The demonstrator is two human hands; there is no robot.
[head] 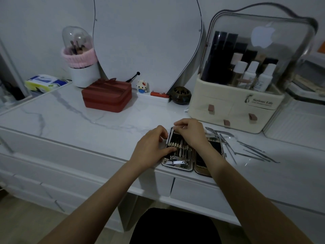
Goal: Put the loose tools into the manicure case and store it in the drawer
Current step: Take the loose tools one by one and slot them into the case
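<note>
Partway: both hands, left hand (151,147) and right hand (190,132), fingers pinched together, seat a tool in the open silver metal manicure case (177,165); thin steel loose tools (253,150) remain outside, drawer (202,192) shut

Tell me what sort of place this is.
Most likely a bedroom dressing table: a curvy mirror leans against the wall, a clear-lidded cosmetics organiser holds bottles, and a domed brush holder stands on the marble-look top.

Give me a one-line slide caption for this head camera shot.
Both hands, left hand and right hand, work over the open manicure case while loose tools lie beside it on the marble dresser.
</note>
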